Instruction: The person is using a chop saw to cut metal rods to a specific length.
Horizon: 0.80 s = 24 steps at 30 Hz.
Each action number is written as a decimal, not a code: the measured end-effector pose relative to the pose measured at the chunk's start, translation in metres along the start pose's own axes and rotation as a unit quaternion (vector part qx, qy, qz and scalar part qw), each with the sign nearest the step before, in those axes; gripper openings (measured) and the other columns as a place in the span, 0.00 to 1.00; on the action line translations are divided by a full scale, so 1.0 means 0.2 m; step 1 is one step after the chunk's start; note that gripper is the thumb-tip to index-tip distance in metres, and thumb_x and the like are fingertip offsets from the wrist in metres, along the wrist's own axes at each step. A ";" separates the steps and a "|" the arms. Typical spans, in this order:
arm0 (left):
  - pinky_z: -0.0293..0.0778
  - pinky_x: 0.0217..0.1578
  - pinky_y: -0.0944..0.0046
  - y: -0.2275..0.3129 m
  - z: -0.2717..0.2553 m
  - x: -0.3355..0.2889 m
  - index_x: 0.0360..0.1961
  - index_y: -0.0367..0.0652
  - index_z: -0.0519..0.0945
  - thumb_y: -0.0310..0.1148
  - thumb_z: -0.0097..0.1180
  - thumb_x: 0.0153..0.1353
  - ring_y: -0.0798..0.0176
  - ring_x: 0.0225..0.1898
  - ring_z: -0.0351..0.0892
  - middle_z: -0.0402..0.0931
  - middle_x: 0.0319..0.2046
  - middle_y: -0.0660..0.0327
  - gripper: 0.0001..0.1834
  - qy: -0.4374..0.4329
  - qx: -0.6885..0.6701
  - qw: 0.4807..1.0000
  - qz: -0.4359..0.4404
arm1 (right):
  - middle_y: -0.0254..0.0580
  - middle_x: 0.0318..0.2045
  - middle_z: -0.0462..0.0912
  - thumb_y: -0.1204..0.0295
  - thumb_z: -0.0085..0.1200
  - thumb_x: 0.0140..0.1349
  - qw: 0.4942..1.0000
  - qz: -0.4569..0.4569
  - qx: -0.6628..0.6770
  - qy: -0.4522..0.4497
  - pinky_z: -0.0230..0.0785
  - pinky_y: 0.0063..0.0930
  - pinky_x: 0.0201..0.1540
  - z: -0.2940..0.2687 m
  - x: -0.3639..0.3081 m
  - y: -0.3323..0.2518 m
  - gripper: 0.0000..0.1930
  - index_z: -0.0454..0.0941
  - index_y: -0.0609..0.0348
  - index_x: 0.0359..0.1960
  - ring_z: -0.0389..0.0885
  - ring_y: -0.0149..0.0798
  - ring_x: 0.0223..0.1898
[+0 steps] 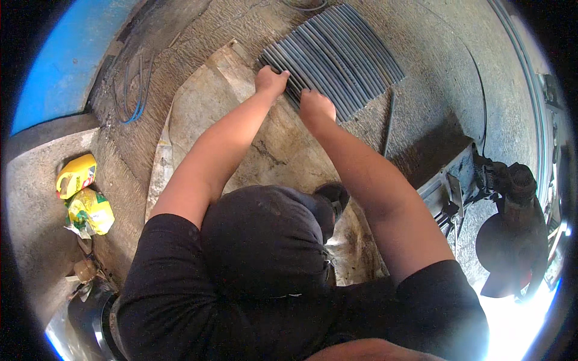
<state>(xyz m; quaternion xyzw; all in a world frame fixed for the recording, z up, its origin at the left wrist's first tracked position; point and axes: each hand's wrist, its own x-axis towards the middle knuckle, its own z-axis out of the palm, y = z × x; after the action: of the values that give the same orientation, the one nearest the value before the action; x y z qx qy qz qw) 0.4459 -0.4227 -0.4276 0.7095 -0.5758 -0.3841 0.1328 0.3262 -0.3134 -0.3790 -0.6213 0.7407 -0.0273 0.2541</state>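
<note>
Many dark grey metal rods (337, 57) lie side by side on the floor in a tight slanted row. At the row's near left edge, my left hand (271, 82) is closed, with its thumb pointing toward the rods. My right hand (317, 109) is closed in a fist a little nearer and to the right, at the same edge. Both seem to grip the outermost rod, though the fingers are mostly hidden beneath the hands. Under my arms spreads a stained, light brown sheet (208, 108), its far corner reaching up beside the row.
A single thin rod (389, 123) lies right of the row. At the right stands a machine with a dark round disc (503, 253). A yellow jug (76, 175) and yellow bag (91, 212) sit at the left, below a blue panel (60, 66) and a blue cable (139, 108).
</note>
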 end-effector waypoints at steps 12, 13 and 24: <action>0.74 0.44 0.51 0.03 -0.01 0.00 0.38 0.33 0.79 0.47 0.65 0.53 0.43 0.44 0.78 0.79 0.40 0.44 0.25 -0.006 0.051 0.998 -0.020 | 0.47 0.46 0.79 0.73 0.45 0.62 0.999 0.021 0.036 -0.017 0.75 0.43 0.47 -0.01 -0.03 0.04 0.11 0.76 0.57 0.44 0.80 0.52 0.48; 0.74 0.44 0.51 0.02 -0.01 0.01 0.38 0.33 0.79 0.47 0.65 0.53 0.43 0.44 0.78 0.79 0.40 0.44 0.25 -0.006 0.052 0.998 -0.020 | 0.47 0.46 0.79 0.73 0.45 0.62 0.999 0.024 0.033 -0.021 0.75 0.43 0.47 -0.01 -0.03 0.05 0.11 0.76 0.57 0.44 0.80 0.52 0.48; 0.75 0.36 0.55 0.02 -0.01 -0.03 0.31 0.35 0.82 0.48 0.64 0.53 0.53 0.30 0.83 0.82 0.26 0.52 0.22 0.017 0.047 0.999 -0.014 | 0.51 0.45 0.79 0.66 0.54 0.59 0.985 0.104 0.135 0.011 0.73 0.44 0.48 -0.05 -0.15 0.17 0.14 0.76 0.57 0.45 0.78 0.53 0.49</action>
<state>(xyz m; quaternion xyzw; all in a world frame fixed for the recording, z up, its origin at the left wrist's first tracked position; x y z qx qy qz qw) 0.4447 -0.4192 -0.4216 0.7294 -0.5807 -0.3464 0.1035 0.2950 -0.2796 -0.3716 -0.5007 0.7934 -0.1079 0.3289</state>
